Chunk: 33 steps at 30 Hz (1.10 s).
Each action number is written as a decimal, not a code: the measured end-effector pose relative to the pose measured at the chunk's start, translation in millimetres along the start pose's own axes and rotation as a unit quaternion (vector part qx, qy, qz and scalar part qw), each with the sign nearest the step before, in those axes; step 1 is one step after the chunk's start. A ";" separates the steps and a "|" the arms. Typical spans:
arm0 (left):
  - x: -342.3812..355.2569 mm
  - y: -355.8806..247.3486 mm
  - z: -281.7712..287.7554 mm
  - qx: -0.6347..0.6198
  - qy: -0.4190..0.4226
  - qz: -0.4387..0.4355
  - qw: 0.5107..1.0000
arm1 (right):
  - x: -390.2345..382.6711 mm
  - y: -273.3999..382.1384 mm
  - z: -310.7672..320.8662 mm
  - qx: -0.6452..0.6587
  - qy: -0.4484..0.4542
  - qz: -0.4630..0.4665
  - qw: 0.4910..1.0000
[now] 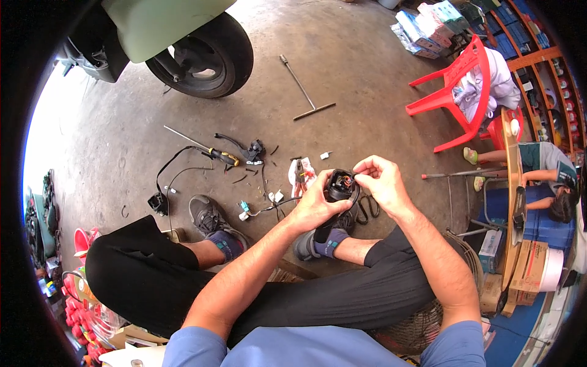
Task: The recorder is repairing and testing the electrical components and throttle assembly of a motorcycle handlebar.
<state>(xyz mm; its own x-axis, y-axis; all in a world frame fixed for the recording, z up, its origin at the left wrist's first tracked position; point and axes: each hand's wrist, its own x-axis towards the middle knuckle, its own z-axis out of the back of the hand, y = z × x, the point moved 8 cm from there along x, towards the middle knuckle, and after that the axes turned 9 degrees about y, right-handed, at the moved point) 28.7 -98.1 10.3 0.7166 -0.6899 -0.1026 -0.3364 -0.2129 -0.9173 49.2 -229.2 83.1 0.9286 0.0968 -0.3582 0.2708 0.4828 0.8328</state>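
My left hand (313, 207) is wrapped round a black switch housing (335, 191), whose open side shows red and yellow wires inside. At its right edge my right hand (385, 188) has thumb and forefinger pinched together; what they hold, if anything, is too small to make out. A black cable (362, 217) hangs in a loop beneath the hands. From the housing's left side a cable runs to white and blue connectors (244, 211) above the floor. Below the left hand lie pliers (299, 174) on a white and red wrapper.
On the floor are a yellow-black screwdriver (226, 158), a black lever assembly (254, 151), a T-handle wrench (302, 92) and several scraps. A scooter wheel (214, 61) stands at the upper left, a red chair (458, 92) at the right. Another person (553, 177) is at the far right.
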 end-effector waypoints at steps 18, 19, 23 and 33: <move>-2.7 3.2 0.3 0.038 -0.044 -0.023 0.998 | -5.8 -4.3 -12.4 -0.040 -0.075 0.023 0.996; -2.8 4.6 -0.1 0.021 -0.040 -0.016 0.999 | -6.3 -2.9 -14.4 -0.038 -0.072 0.030 0.996; -2.9 9.6 -2.2 -0.065 -0.025 0.021 0.997 | -11.1 10.4 -16.4 -0.120 -0.094 0.082 0.985; -4.3 4.0 -3.5 -0.105 -0.022 0.011 0.994 | -11.5 14.1 -7.9 -0.138 -0.103 0.102 0.980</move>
<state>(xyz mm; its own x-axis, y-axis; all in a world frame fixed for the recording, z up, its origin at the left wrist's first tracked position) 22.2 -98.4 8.4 0.7325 -0.6657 -0.1422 -0.4684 -0.3413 -0.8150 40.3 -216.6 95.7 0.9955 0.0522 -0.0796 0.0215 0.6915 0.7220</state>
